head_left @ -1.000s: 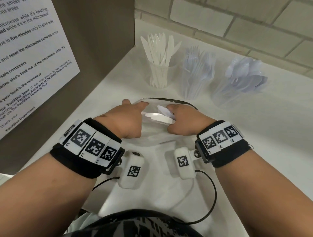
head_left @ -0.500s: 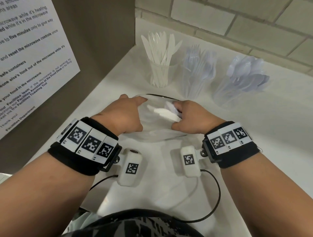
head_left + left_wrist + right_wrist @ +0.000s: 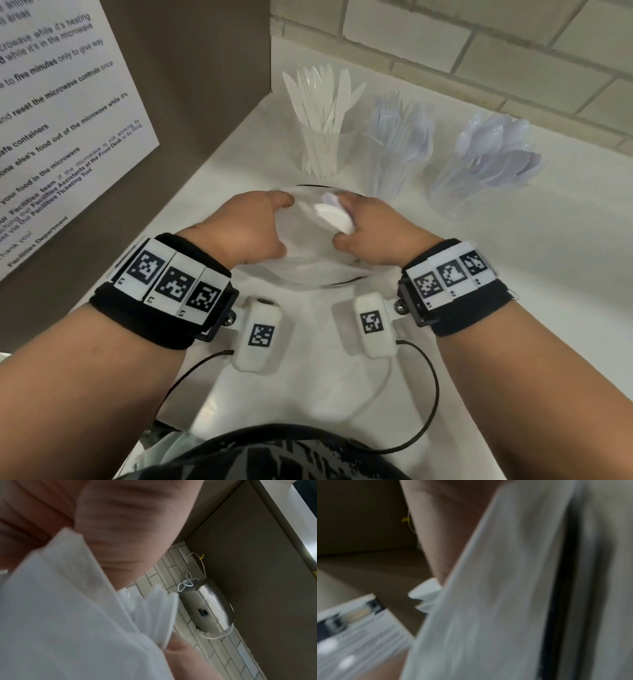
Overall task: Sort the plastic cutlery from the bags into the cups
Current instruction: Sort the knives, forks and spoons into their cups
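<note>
Our left hand (image 3: pixel 251 228) grips the clear bag (image 3: pixel 308 263) open on the tabletop (image 3: pixel 513 274) so our right hand (image 3: pixel 371 236), clenched around white cutlery (image 3: pixel 334 216), can lift it toward the cups (image 3: pixel 323 150).

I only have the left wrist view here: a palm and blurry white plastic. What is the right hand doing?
Observer: The right hand pinches a few white cutlery pieces at the mouth of the clear bag.
Operator: And the left?
Observer: The left hand holds the bag's opposite edge.
Operator: Where are the cups?
Observer: Three stand behind the bag, left to right: knife cup, fork cup, spoon cup.
</note>
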A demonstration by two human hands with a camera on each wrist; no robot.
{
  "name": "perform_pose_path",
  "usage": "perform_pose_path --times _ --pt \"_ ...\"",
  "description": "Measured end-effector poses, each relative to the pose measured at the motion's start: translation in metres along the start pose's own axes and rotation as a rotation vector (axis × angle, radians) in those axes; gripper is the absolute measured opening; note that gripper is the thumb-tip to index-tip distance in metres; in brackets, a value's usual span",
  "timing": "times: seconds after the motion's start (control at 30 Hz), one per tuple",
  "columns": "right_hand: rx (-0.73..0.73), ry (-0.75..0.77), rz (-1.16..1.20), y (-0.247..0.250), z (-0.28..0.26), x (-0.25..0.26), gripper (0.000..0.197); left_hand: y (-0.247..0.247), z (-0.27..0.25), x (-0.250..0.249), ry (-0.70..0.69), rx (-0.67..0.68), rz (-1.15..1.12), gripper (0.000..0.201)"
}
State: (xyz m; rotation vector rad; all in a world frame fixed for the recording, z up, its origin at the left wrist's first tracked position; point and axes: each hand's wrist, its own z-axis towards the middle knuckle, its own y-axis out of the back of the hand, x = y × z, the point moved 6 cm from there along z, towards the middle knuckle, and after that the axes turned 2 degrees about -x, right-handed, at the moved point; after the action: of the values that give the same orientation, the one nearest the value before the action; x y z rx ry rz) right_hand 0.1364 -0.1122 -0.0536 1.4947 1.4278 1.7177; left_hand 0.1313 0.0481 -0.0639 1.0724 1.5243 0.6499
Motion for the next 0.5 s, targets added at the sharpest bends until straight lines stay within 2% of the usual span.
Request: perform_pose_path --times 0.07,0.17,0.23,0.3,0.4,0.5 --pt "-0.071 -0.058 0.322 0.016 -0.006 -0.005 0.029 -0.001 -0.002 0.003 0.025 0.033 0.029 0.086" --pt "-0.332 -0.028 0.864 0.039 -0.011 -0.004 0.006 -0.011 -0.008 -0.003 0.03 0.103 0.097 0.094" --pt "-0.453 -0.016 1.069 0.039 -0.009 -0.006 0.014 -0.017 -0.011 -0.008 0.036 0.14 0.141 0.095" --pt "-0.444 -0.066 1.097 0.022 -0.004 -0.01 0.006 -0.018 -0.012 -0.01 0.04 0.148 0.167 0.094" --pt "-0.346 -0.147 0.912 -0.008 -0.001 -0.016 0.017 -0.015 -0.015 -0.011 0.029 0.153 0.159 0.094" --pt "-0.302 -0.154 0.839 -0.014 -0.001 -0.016 0.009 -0.01 -0.019 -0.012 -0.007 0.141 0.124 0.09"
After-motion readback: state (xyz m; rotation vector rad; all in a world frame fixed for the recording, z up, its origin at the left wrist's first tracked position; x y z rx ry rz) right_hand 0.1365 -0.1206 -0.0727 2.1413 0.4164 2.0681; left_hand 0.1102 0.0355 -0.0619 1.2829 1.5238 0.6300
